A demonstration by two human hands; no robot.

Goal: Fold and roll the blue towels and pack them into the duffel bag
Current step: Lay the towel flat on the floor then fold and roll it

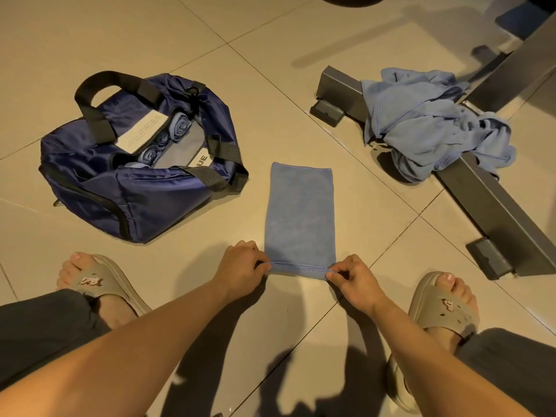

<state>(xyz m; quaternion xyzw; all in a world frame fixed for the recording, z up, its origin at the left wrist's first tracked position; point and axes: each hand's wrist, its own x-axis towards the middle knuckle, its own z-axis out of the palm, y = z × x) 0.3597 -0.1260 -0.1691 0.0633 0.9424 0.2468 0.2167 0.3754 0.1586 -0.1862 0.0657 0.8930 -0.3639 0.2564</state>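
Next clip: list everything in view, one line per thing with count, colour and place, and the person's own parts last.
bag: one, navy with black handles, open, on the floor at left
rolled towels: at least three, blue, inside the bag
card: one, white with print, at the bag's opening
flat towel: one, blue, folded into a long strip, on the floor at centre
towel pile: one heap, light blue, crumpled over the frame at right
frame: one, dark grey metal, on the floor at right
floor: beige tiles
slippers: two, tan, on the person's feet
left hand: pinches the flat towel's near left corner
right hand: pinches its near right corner
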